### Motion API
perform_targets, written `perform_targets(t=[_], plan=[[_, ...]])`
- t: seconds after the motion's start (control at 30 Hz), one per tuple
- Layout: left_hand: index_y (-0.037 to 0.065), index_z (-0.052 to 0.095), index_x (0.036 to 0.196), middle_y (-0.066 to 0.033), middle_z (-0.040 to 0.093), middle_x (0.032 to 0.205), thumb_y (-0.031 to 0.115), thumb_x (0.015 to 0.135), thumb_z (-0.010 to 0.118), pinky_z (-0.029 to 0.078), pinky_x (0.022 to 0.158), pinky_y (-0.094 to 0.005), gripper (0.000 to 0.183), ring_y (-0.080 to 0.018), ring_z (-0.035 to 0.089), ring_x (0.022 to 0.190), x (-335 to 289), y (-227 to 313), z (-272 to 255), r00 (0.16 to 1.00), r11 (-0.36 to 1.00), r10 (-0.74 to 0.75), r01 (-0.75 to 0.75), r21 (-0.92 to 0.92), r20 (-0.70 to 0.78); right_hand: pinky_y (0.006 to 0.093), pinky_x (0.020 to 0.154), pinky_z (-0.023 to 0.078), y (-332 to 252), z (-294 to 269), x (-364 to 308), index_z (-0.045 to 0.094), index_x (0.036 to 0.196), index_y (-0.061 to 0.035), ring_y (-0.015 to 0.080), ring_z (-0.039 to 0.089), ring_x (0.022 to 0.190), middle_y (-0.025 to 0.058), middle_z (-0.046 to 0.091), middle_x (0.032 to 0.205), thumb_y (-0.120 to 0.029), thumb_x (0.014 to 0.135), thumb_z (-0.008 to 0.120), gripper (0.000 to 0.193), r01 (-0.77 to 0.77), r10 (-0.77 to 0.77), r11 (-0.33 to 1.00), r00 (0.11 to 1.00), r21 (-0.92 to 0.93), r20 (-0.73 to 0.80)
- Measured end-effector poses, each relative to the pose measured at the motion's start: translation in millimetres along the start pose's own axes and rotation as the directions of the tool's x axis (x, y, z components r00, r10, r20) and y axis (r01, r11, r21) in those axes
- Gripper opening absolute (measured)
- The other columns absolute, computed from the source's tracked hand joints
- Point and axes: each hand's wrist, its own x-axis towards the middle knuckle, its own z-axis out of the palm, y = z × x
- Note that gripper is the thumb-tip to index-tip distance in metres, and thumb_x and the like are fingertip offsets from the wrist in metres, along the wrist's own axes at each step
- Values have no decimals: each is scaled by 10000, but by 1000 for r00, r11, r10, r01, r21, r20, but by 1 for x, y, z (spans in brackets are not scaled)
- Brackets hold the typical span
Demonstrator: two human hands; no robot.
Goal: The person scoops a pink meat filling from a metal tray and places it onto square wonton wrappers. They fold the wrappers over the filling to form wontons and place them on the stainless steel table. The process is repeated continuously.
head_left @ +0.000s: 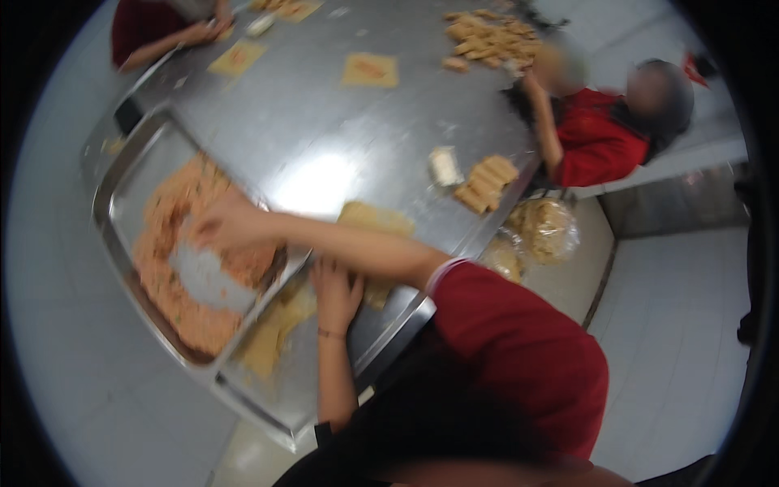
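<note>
My right hand (231, 223) reaches across over my left forearm's side into a metal tray (101, 195) of pinkish minced filling (166, 300). Its fingers are bent together down at the filling, slightly blurred. A bare patch of tray bottom shows beside them. My left hand (334, 288) rests at the table's near edge, fingers stretched out and thumb apart, holding nothing that I can see. Beside it lie pale yellow thin sheets (276, 333), and another yellow sheet (377, 217) sits just beyond my right forearm, which partly covers it.
Across the steel table (292, 105) lie yellow sheets with filling (371, 71), (237, 58). Light-brown rolls (487, 184) and a white block (445, 166) sit at the right, with a larger roll pile (491, 39) beyond. Bags (548, 230) hang low. People (596, 138) work around the table.
</note>
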Motion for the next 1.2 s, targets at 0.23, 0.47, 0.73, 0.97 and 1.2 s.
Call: perform_targets(t=[0.23, 0.47, 0.73, 0.97, 1.2], plan=[[120, 556, 1237, -85, 555, 1175, 211, 791, 701, 338, 930, -390, 478, -283, 482, 1106, 16, 14, -27, 995, 996, -71, 67, -62, -64, 292, 822, 514, -59, -154, -175, 713, 1035, -17, 144, 654, 890, 69, 714, 933, -140, 892, 626, 207, -526, 523, 846, 788, 86, -324], [135, 495, 1318, -77, 558, 1239, 270, 792, 713, 330, 945, -402, 585, -267, 493, 1133, 13, 16, -25, 989, 988, -146, 145, -60, -8, 352, 892, 258, -19, -90, -242, 765, 897, -192, 151, 545, 894, 3, 709, 967, -203, 814, 712, 99, -287, 174, 814, 950, -505, -259], [144, 476, 1333, -68, 551, 1249, 275, 789, 715, 310, 963, -425, 608, -264, 484, 1155, 13, 16, -25, 984, 983, -177, 176, -46, -4, 373, 934, 222, -36, -106, -222, 719, 975, -161, 187, 519, 1011, 1, 622, 1169, -144, 832, 670, 153, -249, 208, 622, 966, -743, -151], [146, 477, 1331, -68, 542, 1276, 289, 793, 715, 305, 973, -421, 606, -267, 471, 1179, 12, 13, -24, 982, 977, -188, 190, -98, 28, 366, 959, 245, -27, -101, -242, 681, 1124, -164, 134, 549, 1046, 14, 667, 1111, -154, 826, 685, 298, -134, 73, 702, 990, -699, -117], [141, 457, 1345, -64, 528, 1276, 259, 800, 703, 310, 963, -415, 609, -260, 476, 1158, 11, 12, -23, 988, 985, -152, 152, -87, 15, 385, 956, 239, -29, -106, -231, 691, 1122, -191, 116, 575, 1044, -11, 673, 1068, -242, 828, 690, 298, -218, 129, 613, 976, -760, -176]])
